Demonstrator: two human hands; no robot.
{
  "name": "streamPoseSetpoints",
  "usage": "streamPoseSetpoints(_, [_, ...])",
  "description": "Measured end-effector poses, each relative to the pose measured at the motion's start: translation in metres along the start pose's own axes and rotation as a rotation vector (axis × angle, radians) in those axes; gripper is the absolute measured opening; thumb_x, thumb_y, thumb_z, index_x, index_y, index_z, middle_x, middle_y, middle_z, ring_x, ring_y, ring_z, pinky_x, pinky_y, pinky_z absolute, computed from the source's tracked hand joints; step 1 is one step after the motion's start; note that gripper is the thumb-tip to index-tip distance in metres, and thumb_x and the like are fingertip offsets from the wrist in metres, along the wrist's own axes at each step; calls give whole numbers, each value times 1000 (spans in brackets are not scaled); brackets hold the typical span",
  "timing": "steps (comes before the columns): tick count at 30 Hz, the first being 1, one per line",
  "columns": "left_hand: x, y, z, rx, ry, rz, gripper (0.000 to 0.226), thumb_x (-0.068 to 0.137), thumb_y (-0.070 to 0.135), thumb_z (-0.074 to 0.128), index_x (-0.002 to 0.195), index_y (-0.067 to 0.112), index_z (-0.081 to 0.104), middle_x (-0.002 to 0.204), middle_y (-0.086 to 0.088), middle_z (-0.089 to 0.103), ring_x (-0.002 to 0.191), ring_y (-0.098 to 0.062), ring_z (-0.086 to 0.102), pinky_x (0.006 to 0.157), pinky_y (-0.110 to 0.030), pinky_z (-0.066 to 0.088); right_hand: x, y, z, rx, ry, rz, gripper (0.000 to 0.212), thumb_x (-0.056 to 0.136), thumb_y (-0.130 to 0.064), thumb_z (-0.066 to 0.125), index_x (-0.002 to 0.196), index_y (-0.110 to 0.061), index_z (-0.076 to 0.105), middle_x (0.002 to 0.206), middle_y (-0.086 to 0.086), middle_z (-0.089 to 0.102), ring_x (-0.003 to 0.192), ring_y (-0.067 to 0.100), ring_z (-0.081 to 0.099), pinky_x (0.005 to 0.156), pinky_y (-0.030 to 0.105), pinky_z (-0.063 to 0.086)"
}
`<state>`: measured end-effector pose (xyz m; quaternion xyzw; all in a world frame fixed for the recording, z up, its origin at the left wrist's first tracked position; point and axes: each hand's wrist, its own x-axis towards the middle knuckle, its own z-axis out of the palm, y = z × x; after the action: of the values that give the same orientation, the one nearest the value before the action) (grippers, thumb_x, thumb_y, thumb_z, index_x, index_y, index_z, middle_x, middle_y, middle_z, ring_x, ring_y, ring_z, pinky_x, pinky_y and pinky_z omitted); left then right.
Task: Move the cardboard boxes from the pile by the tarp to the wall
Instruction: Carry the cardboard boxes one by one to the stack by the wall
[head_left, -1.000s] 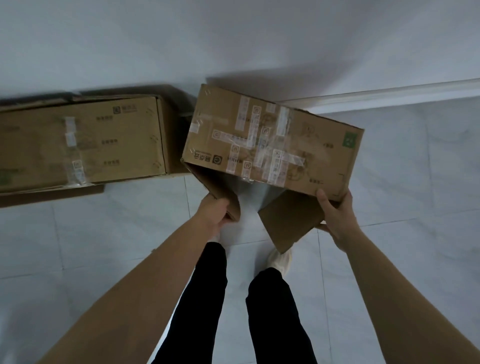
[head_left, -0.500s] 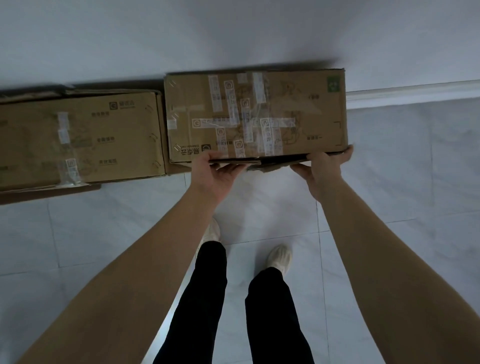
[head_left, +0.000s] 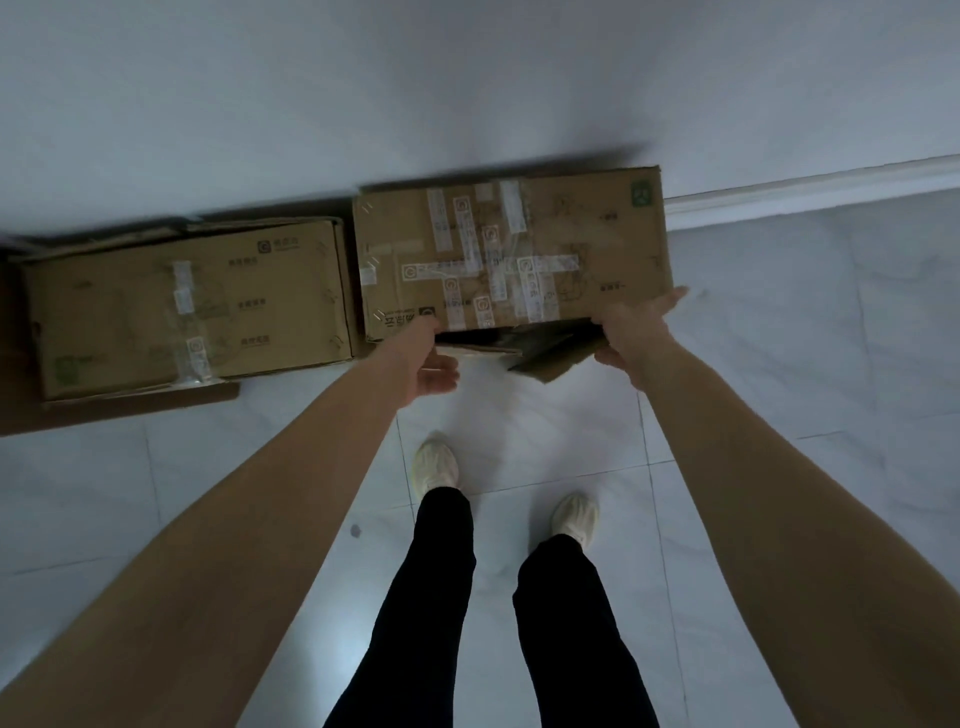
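A taped cardboard box sits on the floor against the white wall, right beside a second cardboard box. Loose flaps stick out from its near side. My left hand is at the near left edge, fingertips touching the cardboard, palm turned up and thumb apart below. My right hand holds the near right corner, with fingers stretched along the side and the thumb on the protruding flap.
Pale floor tiles stretch to the right of the boxes, with a white baseboard along the wall. My feet in light shoes stand just behind the taped box. A flat cardboard piece lies under the left box.
The taped box went from tilted in the air to level against the wall beside the other box. My left hand has loosened from the near edge.
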<state>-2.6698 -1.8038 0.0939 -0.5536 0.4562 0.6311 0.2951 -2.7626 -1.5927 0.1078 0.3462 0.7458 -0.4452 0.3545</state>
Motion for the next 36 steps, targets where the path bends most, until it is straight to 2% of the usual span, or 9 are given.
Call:
streamPoseSetpoints(2, [-43,19,-4,234,28,123,20,100,18,43,86,9,55,85,-11,63,81,-28,60,72,-36,53,-38,-23,-15,-97,-28,-132,40,96,-17,57,128,-9,33,119,8,56,109,29,61,90,43,58])
streamPoseSetpoints(4, [-82,47,-2,312,114,336,33,101,20,40,72,12,51,70,-8,55,75,-26,56,69,-35,47,-73,-48,-32,-42,-66,-294,10,98,-21,58,103,-20,49,108,5,62,107,31,65,93,46,57])
streamPoseSetpoints(8, [-188,115,30,497,246,893,59,108,35,33,53,14,34,49,-2,32,46,-21,33,52,-29,29,-155,-103,-100,147,18,-498,48,96,-21,59,143,-23,45,113,7,68,94,22,72,85,37,58])
streamPoseSetpoints(18, [-497,118,237,723,-27,1657,65,108,40,31,49,13,26,45,-1,31,45,-20,33,51,-35,24,-408,-63,-351,392,697,-810,21,101,-34,52,108,-24,69,82,-5,75,71,12,73,75,37,57])
streamPoseSetpoints(25, [-707,-63,361,754,-381,2039,63,108,39,31,50,15,29,46,1,34,44,-15,36,51,-28,30,-573,122,-500,401,1174,-873,28,106,-40,43,106,-24,65,85,-10,71,74,9,70,76,29,59])
streamPoseSetpoints(28, [-758,-171,408,722,-588,2086,48,106,41,35,66,19,47,63,10,54,55,-8,55,59,-5,41,-625,232,-543,410,1326,-808,36,106,-43,39,111,-21,68,88,-7,72,76,10,70,77,29,59])
streamPoseSetpoints(30, [-778,-256,442,757,-798,2087,36,105,44,36,90,20,59,88,4,68,76,-12,66,77,-21,56,-653,314,-567,409,1411,-726,37,106,-43,38,111,-21,69,86,-7,72,76,9,69,73,25,57])
streamPoseSetpoints(32, [-790,-346,470,777,-926,2081,44,106,43,37,89,12,63,86,-7,70,75,-21,66,75,-38,59,-678,395,-586,434,1490,-631,39,106,-41,38,112,-19,70,85,-7,72,75,8,69,69,22,53])
streamPoseSetpoints(36, [-803,-495,515,896,-1075,2090,58,105,44,36,78,2,65,73,-9,68,63,-20,61,65,-37,55,-713,533,-613,515,1603,-424,39,106,-40,40,110,-17,71,86,-4,73,77,10,69,71,27,56])
